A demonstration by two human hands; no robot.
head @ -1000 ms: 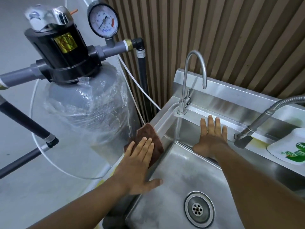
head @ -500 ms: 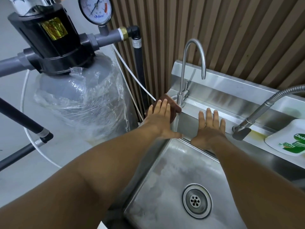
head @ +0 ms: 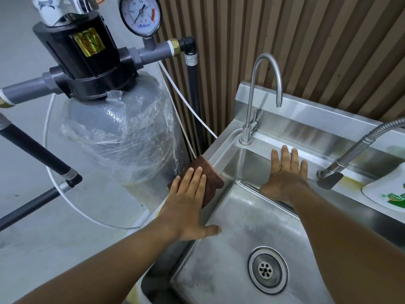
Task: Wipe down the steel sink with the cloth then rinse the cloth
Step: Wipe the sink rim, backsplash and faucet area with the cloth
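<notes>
Left hand [head: 188,202], fingers straight, presses brown cloth [head: 202,175] flat on sink [head: 241,218] rim at frame centre-left to wipe it, while right hand [head: 285,172], fingers flat and spread, braces on back wall, probably for balance.

Plastic-wrapped grey filter tank [head: 122,137] with a pressure gauge [head: 140,15] up top, slatted wall [head: 306,51] behind, white bottle [head: 378,189] far right.
</notes>
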